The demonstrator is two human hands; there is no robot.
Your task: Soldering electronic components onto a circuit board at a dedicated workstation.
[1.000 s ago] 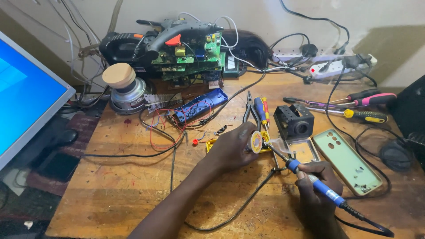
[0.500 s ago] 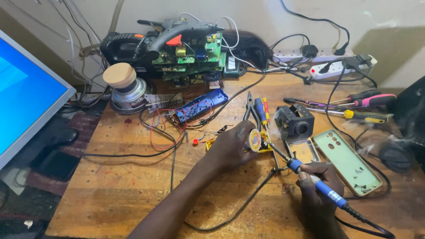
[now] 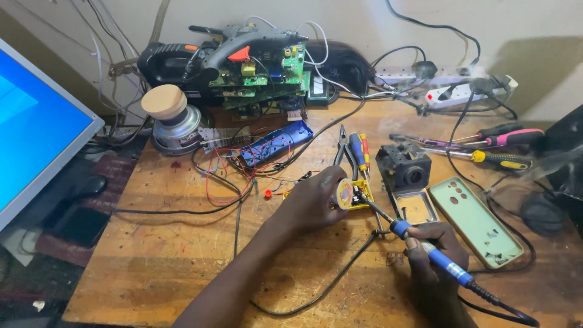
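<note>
Under my left hand [image 3: 313, 200], near the middle of the bench [image 3: 152, 267], sits a small yellow board [image 3: 358, 193] with a round pale part on it. My fingers are curled down over its left edge, pinning it flat. My right hand [image 3: 434, 267] is wrapped in a pen grip round the blue iron [image 3: 434, 255], whose tip slants up to the board's right edge; whether it touches, I cannot tell. I judge the board light and stiff but fragile, with fine wires [image 3: 225, 176] trailing off it, so I would hold it by the bare edges and away from the joints. I take the iron to be hot at the tip, so it is safe only by its blue handle. Just right of the board lie a black block [image 3: 404, 167] and a pale green phone cover [image 3: 477, 222]. Pliers [image 3: 346, 152] and screwdrivers [image 3: 498, 149] lie behind.
</note>
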